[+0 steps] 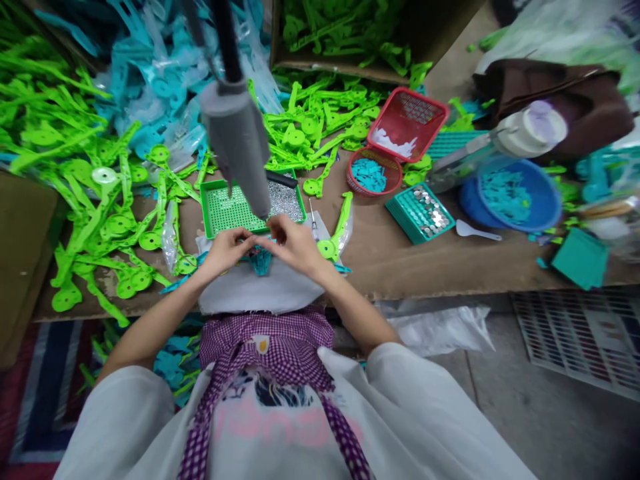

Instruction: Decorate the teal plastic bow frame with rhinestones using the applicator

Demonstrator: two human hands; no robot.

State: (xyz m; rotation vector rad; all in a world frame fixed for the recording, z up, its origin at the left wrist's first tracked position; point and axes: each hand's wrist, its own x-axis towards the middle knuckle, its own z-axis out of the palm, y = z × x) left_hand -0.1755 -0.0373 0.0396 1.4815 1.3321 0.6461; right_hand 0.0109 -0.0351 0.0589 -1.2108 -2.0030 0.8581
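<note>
A white shirt (280, 410) fronts the hands (227, 251) (296, 247), which meet over a teal piece (259, 263), their grip unclear.

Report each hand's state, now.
Left hand: fingers bent at the teal part; grip cannot be told.
Right hand: fingers bent beside it; grip also unclear.

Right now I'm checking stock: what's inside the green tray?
The green tray holds small silvery pieces at right, a black object over them. The hanging grey tool hides part of its middle.

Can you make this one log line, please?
left hand: at teal part | right hand: at teal part | beyond hands: green tray, silvery bits
</note>
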